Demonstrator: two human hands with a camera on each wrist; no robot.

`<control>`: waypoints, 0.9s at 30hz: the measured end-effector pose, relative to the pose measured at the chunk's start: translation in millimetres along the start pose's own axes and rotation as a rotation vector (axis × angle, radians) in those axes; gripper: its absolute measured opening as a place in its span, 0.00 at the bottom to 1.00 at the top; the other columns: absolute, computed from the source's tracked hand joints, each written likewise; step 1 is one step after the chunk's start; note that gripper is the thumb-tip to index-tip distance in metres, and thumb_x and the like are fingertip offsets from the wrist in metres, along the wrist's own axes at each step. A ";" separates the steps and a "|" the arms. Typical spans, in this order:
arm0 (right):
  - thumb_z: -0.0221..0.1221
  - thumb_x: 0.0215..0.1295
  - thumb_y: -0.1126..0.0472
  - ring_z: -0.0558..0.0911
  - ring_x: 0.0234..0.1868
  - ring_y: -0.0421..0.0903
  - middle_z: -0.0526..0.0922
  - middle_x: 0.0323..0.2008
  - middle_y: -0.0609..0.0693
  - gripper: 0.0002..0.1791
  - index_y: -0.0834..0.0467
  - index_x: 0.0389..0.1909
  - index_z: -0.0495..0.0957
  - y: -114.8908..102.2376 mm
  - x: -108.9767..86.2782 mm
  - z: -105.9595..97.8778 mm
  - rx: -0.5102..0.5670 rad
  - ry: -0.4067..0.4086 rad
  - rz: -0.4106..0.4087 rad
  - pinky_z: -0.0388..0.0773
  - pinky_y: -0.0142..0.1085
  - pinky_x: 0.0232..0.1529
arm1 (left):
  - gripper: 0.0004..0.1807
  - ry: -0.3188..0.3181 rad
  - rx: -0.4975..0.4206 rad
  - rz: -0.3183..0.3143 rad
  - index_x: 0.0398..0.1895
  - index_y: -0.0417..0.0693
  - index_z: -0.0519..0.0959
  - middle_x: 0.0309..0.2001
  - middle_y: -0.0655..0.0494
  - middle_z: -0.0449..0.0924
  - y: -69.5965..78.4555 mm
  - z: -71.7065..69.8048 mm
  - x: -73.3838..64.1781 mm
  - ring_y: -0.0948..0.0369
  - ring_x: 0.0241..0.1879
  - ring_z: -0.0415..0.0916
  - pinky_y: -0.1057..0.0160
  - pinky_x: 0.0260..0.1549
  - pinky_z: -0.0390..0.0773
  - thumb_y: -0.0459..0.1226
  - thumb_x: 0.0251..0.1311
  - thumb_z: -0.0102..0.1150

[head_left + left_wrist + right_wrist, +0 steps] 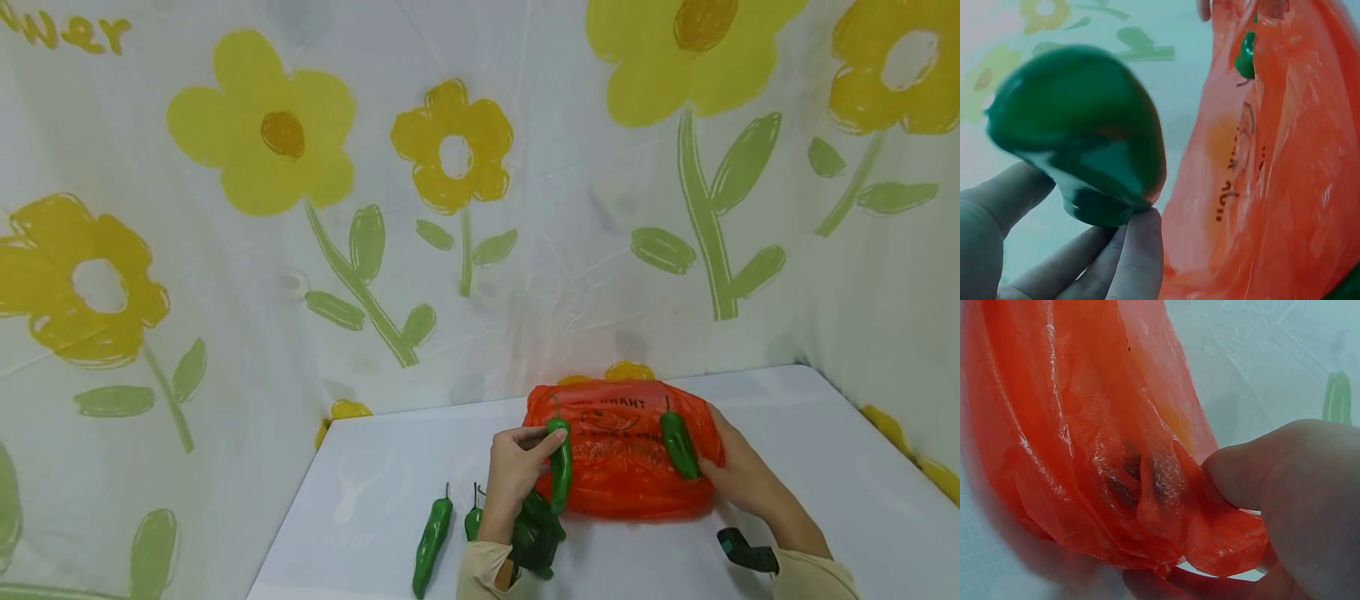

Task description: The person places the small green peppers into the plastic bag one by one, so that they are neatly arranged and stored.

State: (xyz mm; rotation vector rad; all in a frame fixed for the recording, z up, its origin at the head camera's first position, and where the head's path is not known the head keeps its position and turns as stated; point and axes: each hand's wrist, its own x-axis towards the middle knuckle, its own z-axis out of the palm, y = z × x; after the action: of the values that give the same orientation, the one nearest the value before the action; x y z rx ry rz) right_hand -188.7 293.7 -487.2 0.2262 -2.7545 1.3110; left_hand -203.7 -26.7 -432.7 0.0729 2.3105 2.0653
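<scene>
Hands at an orange plastic bag (pixel 622 467) lying toward the far edge of the white table (pixel 825 467). Left hand (pixel 513 471) pinches a green pepper (pixel 559 467) between thumb and fingertips at the bag's left edge; right hand (pixel 738 475) grips the bag's right edge (plastic bunched between thumb and fingers), beside a second pepper (pixel 679 446). Further peppers (pixel 432 546) lie on the near table, left of the left wrist
</scene>
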 end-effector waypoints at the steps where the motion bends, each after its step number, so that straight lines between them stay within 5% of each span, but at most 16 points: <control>1: 0.60 0.64 0.74 0.64 0.72 0.73 0.57 0.77 0.72 0.53 0.64 0.83 0.37 0.3 0.3 -0.4 0.003 -0.001 -0.003 0.66 0.68 0.65 | 0.22 -0.001 -0.009 -0.002 0.50 0.37 0.87 0.41 0.46 0.91 -0.2 1.9 1.2 0.61 0.36 0.88 0.58 0.35 0.89 0.46 0.60 0.74; 18: 0.60 0.63 0.74 0.66 0.72 0.72 0.61 0.76 0.71 0.52 0.65 0.82 0.41 1.9 1.0 0.1 0.022 -0.009 -0.017 0.66 0.66 0.66 | 0.19 -0.013 0.036 0.049 0.47 0.41 0.88 0.37 0.51 0.90 3.0 35.5 10.9 0.65 0.32 0.86 0.59 0.33 0.89 0.45 0.60 0.74; 27: 0.61 0.63 0.74 0.68 0.71 0.71 0.63 0.75 0.71 0.50 0.68 0.81 0.43 4.5 0.1 1.4 0.002 0.014 -0.051 0.67 0.62 0.64 | 0.15 0.009 0.074 0.026 0.42 0.46 0.90 0.34 0.56 0.90 -1.2 52.9 17.7 0.66 0.29 0.85 0.59 0.32 0.89 0.46 0.58 0.76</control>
State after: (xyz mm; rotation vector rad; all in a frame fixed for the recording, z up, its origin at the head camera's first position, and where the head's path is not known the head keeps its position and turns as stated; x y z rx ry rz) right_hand -189.6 295.4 -491.6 0.2848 -2.7174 1.2981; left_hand -218.1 26.7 -439.8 0.0964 2.4038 1.9949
